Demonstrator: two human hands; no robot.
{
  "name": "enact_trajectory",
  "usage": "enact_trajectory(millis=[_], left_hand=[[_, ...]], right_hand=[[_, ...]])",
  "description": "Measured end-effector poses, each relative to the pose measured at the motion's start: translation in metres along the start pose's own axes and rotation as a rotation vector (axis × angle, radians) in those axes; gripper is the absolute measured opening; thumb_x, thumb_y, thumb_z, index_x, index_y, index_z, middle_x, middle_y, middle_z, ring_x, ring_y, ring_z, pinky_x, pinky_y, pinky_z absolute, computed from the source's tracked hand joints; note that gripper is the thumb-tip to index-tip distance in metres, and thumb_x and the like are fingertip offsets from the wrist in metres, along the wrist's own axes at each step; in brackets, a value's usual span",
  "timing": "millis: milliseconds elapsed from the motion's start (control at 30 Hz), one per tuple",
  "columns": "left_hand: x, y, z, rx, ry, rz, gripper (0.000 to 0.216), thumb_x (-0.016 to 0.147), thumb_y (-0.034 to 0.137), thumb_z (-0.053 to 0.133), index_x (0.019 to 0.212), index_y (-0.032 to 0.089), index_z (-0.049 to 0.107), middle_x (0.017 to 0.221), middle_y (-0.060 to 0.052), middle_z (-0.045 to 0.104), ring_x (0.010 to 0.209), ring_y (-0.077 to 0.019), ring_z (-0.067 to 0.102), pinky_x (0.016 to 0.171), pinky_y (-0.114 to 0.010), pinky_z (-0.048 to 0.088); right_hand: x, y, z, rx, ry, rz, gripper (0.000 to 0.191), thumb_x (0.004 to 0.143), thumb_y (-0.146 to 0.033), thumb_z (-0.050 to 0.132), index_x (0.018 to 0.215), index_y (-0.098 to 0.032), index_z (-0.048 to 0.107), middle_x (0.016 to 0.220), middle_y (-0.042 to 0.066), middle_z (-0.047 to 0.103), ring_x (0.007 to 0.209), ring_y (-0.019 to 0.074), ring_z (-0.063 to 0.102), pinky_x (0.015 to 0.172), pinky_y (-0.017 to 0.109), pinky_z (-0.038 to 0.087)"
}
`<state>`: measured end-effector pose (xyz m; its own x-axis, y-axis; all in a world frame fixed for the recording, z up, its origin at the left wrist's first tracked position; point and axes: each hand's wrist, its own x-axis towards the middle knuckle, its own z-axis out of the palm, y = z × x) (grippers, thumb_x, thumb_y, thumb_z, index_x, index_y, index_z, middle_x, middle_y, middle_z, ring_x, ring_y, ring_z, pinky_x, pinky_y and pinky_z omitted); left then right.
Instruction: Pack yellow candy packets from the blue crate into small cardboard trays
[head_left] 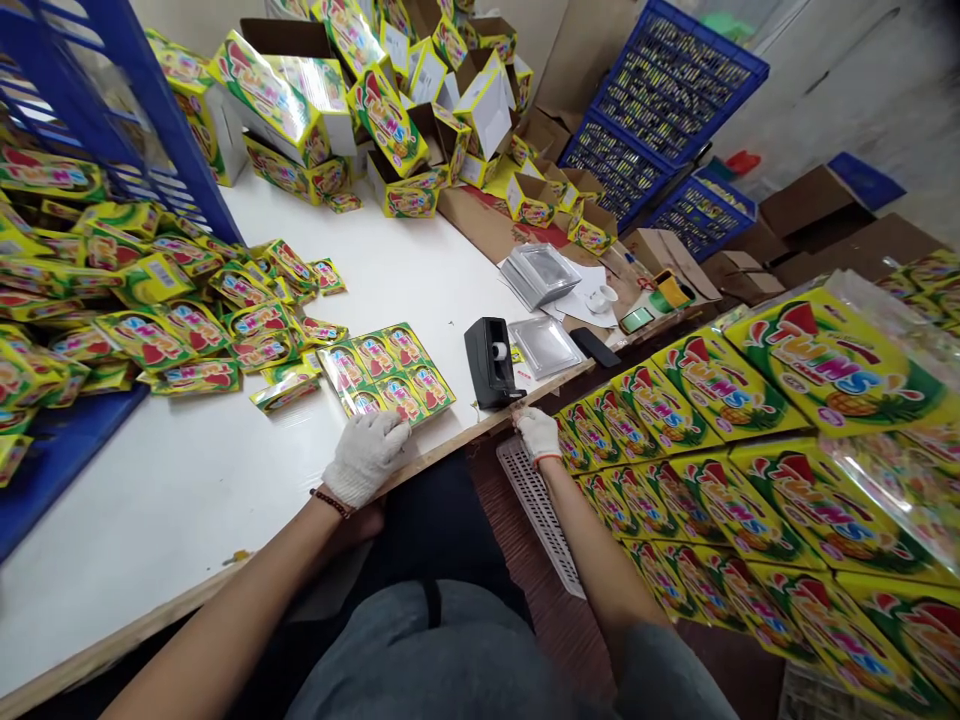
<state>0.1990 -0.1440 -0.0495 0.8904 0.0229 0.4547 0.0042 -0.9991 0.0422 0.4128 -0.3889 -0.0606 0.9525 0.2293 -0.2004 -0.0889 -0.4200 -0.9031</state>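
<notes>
My left hand (366, 458), in a white knit glove, has its fingers curled onto the near edge of a flat block of small yellow-green candy boxes (386, 372). The block lies on the white table, its printed fronts facing up. A black tape dispenser (489, 365) with a roll in it stands to the right, near the table edge. Just off its front end is my right hand (538, 434), also gloved, with fingers pinched together. Whatever is between those fingertips is too small to make out.
Loose candy boxes (150, 330) are heaped at left by a blue crate (120, 110). Open display boxes (390, 125) pile up at the back. Clear plastic lids (546, 347) and a phone (595, 347) lie right of the dispenser. Stacked large packs (690, 490) stand close to my right arm.
</notes>
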Motion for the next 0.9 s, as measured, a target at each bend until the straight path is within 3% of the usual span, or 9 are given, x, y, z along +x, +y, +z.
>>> enact_trajectory(millis=[100,200,333,400,500,600,767,900], left_hand=[[-0.004,0.003,-0.001,-0.048,-0.002,-0.019,0.021,0.082,0.013,0.056,0.096,0.020,0.069,0.098,-0.010,0.067,0.083,-0.0228,0.060,0.068,-0.036,0.044],[-0.009,0.005,-0.002,-0.080,0.000,-0.023,0.022,0.080,0.011,0.056,0.096,0.020,0.068,0.101,-0.010,0.067,0.084,-0.0226,0.059,0.070,-0.036,0.044],[-0.013,0.006,-0.001,-0.063,0.002,-0.024,0.015,0.081,0.011,0.056,0.088,0.019,0.066,0.099,-0.010,0.067,0.083,-0.0223,0.058,0.071,-0.036,0.044],[-0.014,0.006,0.001,-0.066,0.028,-0.019,0.013,0.083,0.012,0.055,0.087,0.019,0.065,0.098,-0.010,0.067,0.086,-0.0224,0.058,0.072,-0.035,0.045],[-0.016,0.008,0.006,-0.079,0.105,-0.021,0.012,0.083,0.011,0.055,0.088,0.017,0.064,0.098,-0.011,0.067,0.090,-0.0223,0.060,0.074,-0.034,0.047],[-0.016,0.010,0.008,-0.090,0.120,-0.074,0.014,0.083,0.008,0.054,0.090,0.016,0.064,0.098,-0.011,0.067,0.090,-0.0213,0.060,0.075,-0.033,0.047],[-0.011,0.013,-0.001,-0.048,-0.020,-0.056,0.030,0.090,0.013,0.053,0.118,0.022,0.062,0.099,-0.009,0.065,0.087,-0.0223,0.059,0.071,-0.034,0.045],[-0.004,0.017,-0.014,-0.038,-0.129,-0.097,0.026,0.091,0.016,0.056,0.115,0.023,0.064,0.098,-0.009,0.063,0.086,-0.0230,0.058,0.070,-0.035,0.042]], right_hand=[[-0.016,-0.002,-0.002,-0.038,-0.086,-0.014,0.037,0.057,-0.049,0.067,0.045,-0.022,0.047,0.042,-0.004,0.044,0.050,0.0111,0.040,0.049,0.026,0.034],[-0.045,-0.011,0.011,0.010,-0.229,-0.032,0.038,0.061,-0.056,0.069,0.056,-0.020,0.054,0.053,-0.001,0.054,0.054,0.0125,0.047,0.052,0.026,0.040],[-0.075,-0.035,0.055,0.288,-0.543,-0.042,0.042,0.066,-0.058,0.075,0.070,-0.019,0.059,0.060,-0.001,0.056,0.057,0.0120,0.051,0.055,0.026,0.042],[-0.081,-0.046,0.079,0.370,-0.631,0.000,0.044,0.065,-0.058,0.077,0.069,-0.019,0.058,0.059,-0.003,0.054,0.055,0.0101,0.049,0.053,0.024,0.039],[-0.084,-0.051,0.104,0.365,-0.627,0.094,0.049,0.058,-0.060,0.080,0.065,-0.019,0.054,0.055,-0.005,0.051,0.050,0.0079,0.045,0.048,0.022,0.034],[-0.083,-0.047,0.115,0.326,-0.581,0.147,0.050,0.054,-0.059,0.081,0.065,-0.019,0.054,0.053,-0.006,0.050,0.048,0.0072,0.043,0.045,0.021,0.032],[-0.082,-0.039,0.121,0.329,-0.565,0.162,0.047,0.055,-0.056,0.080,0.061,-0.020,0.051,0.050,-0.007,0.048,0.044,0.0066,0.042,0.043,0.021,0.031],[-0.082,-0.038,0.124,0.298,-0.529,0.156,0.044,0.057,-0.056,0.077,0.062,-0.020,0.051,0.048,-0.007,0.047,0.044,0.0077,0.043,0.043,0.021,0.032]])
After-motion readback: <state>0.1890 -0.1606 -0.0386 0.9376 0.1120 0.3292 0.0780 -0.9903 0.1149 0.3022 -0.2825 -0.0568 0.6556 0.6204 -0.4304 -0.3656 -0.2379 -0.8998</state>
